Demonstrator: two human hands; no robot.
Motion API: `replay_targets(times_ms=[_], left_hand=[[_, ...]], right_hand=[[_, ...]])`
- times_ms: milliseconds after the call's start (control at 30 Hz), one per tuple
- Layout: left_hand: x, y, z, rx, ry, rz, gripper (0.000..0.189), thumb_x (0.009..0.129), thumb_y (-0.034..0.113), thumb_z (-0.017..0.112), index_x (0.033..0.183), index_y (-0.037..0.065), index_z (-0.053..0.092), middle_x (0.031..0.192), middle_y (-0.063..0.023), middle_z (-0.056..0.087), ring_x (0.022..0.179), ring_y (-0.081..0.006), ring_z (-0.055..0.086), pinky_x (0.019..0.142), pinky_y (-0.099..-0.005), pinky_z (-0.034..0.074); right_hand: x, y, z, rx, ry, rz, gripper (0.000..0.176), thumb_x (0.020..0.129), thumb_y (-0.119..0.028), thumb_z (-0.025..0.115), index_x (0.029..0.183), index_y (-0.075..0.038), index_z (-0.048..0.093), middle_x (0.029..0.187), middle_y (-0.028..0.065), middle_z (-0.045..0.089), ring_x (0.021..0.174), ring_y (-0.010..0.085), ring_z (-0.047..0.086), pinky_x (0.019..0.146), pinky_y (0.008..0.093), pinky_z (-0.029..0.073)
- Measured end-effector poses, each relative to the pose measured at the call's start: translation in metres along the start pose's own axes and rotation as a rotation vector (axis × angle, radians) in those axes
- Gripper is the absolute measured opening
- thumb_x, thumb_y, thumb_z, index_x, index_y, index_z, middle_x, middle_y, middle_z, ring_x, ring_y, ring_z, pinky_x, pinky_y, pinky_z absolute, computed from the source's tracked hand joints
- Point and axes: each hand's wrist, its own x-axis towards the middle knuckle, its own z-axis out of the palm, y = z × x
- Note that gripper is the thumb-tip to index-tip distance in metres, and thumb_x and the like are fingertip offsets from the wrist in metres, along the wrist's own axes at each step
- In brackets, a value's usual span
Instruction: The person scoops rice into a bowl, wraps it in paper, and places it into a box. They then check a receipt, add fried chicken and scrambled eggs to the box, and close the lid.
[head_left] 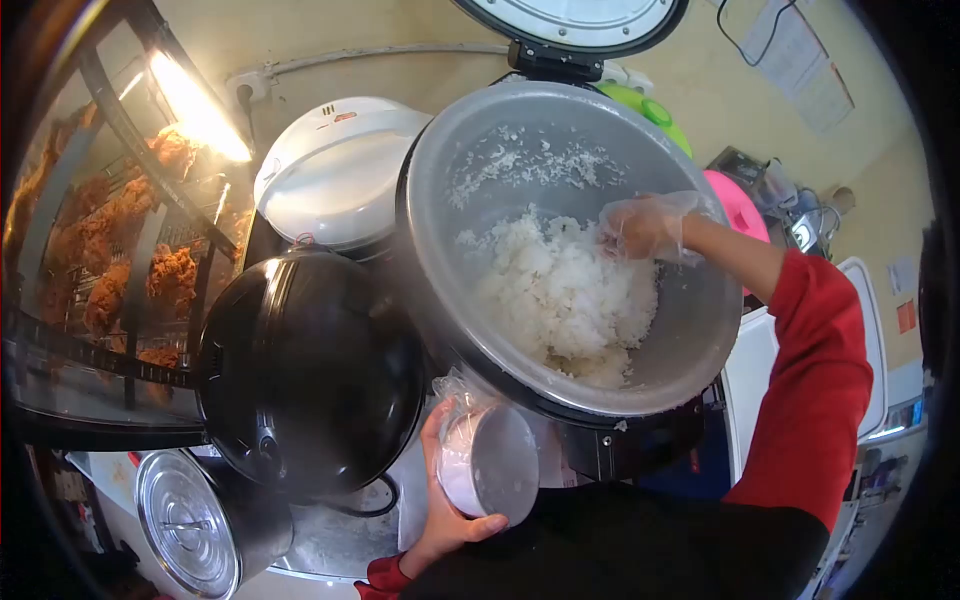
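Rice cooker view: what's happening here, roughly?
A person is at an open cooker pot with its lid raised. Their right hand, in a clear plastic glove, is inside at the edge of a mound of white rice. Their left hand grips a round container just below the pot's rim. More grains cling to the pot's inner wall.
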Motion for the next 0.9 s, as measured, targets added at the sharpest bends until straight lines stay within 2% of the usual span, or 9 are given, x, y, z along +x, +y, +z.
replay_targets(times_ms=[167, 300, 367, 433, 500, 567, 633, 767, 900], left_hand=[[-0.002, 0.001, 0.005, 0.004, 0.021, 0.001, 0.118, 0.052, 0.032, 0.083, 0.138, 0.008, 0.006, 0.130, -0.0152, 0.033, 0.122, -0.0267, 0.036, 0.102, -0.0396, 0.029], [-0.002, 0.001, 0.006, 0.023, 0.022, 0.018, 0.117, 0.053, 0.032, 0.083, 0.138, 0.010, 0.007, 0.130, -0.0147, 0.033, 0.123, -0.0267, 0.035, 0.102, -0.0395, 0.029], [-0.002, 0.001, 0.005, 0.040, 0.011, 0.022, 0.117, 0.052, 0.032, 0.083, 0.138, 0.010, 0.007, 0.130, -0.0147, 0.032, 0.123, -0.0267, 0.035, 0.102, -0.0395, 0.029], [-0.001, 0.001, 0.003, 0.061, -0.002, 0.019, 0.117, 0.052, 0.032, 0.083, 0.138, 0.010, 0.007, 0.131, -0.0149, 0.032, 0.123, -0.0267, 0.035, 0.102, -0.0396, 0.029], [0.000, 0.002, 0.004, 0.062, -0.008, 0.022, 0.117, 0.052, 0.031, 0.083, 0.138, 0.008, 0.007, 0.131, -0.0150, 0.031, 0.124, -0.0270, 0.034, 0.102, -0.0397, 0.028], [0.000, -0.001, -0.001, 0.054, -0.012, 0.017, 0.117, 0.052, 0.030, 0.083, 0.138, 0.007, 0.007, 0.132, -0.0151, 0.030, 0.124, -0.0272, 0.033, 0.103, -0.0398, 0.027], [0.000, 0.001, -0.003, 0.078, -0.003, 0.038, 0.117, 0.052, 0.028, 0.082, 0.138, 0.006, 0.006, 0.133, -0.0156, 0.029, 0.125, -0.0277, 0.033, 0.103, -0.0399, 0.026], [0.001, -0.001, -0.009, 0.069, -0.073, -0.006, 0.118, 0.052, 0.026, 0.082, 0.138, 0.007, 0.002, 0.133, -0.0166, 0.029, 0.125, -0.0280, 0.033, 0.103, -0.0405, 0.026], [0.002, 0.003, -0.008, 0.037, -0.077, -0.037, 0.119, 0.052, 0.025, 0.082, 0.138, 0.008, 0.001, 0.133, -0.0175, 0.031, 0.125, -0.0279, 0.033, 0.103, -0.0408, 0.026]], right_hand=[[-0.033, -0.070, -0.030, -0.211, -0.019, 0.080, 0.018, 0.075, -0.025, 0.056, 0.079, -0.007, 0.058, 0.078, 0.0106, 0.059, 0.076, 0.0281, 0.058, 0.069, 0.0373, 0.048], [-0.026, -0.014, -0.010, -0.004, 0.458, -0.211, 0.018, 0.071, -0.024, 0.057, 0.073, -0.005, 0.058, 0.075, 0.0139, 0.058, 0.072, 0.0305, 0.057, 0.068, 0.0374, 0.047], [-0.004, 0.003, -0.018, -0.062, 0.525, -0.205, 0.018, 0.068, -0.022, 0.059, 0.072, -0.005, 0.059, 0.072, 0.0151, 0.058, 0.068, 0.0318, 0.055, 0.066, 0.0380, 0.046], [0.024, -0.015, -0.043, -0.397, 0.261, 0.028, 0.018, 0.067, -0.022, 0.058, 0.073, -0.004, 0.059, 0.070, 0.0151, 0.057, 0.064, 0.0317, 0.053, 0.066, 0.0393, 0.045], [0.061, 0.027, 0.001, -0.375, 0.576, -0.081, 0.018, 0.068, -0.021, 0.058, 0.075, -0.005, 0.060, 0.071, 0.0155, 0.057, 0.066, 0.0311, 0.054, 0.067, 0.0399, 0.045], [0.091, 0.035, 0.010, -0.371, 0.491, -0.047, 0.018, 0.070, -0.022, 0.057, 0.078, -0.006, 0.060, 0.073, 0.0159, 0.057, 0.070, 0.0302, 0.056, 0.068, 0.0403, 0.045], [0.120, 0.018, 0.001, -0.380, -0.004, 0.129, 0.021, 0.074, -0.024, 0.055, 0.083, -0.006, 0.061, 0.077, 0.0163, 0.058, 0.074, 0.0292, 0.057, 0.071, 0.0405, 0.045], [0.127, 0.039, 0.025, 0.105, 0.132, -0.376, 0.026, 0.082, -0.027, 0.049, 0.090, -0.005, 0.061, 0.088, 0.0139, 0.059, 0.083, 0.0264, 0.057, 0.076, 0.0379, 0.046], [0.103, -0.026, 0.018, 0.479, -0.090, -0.293, 0.029, 0.088, -0.028, 0.045, 0.096, -0.005, 0.061, 0.094, 0.0120, 0.061, 0.085, 0.0243, 0.058, 0.080, 0.0369, 0.046]])
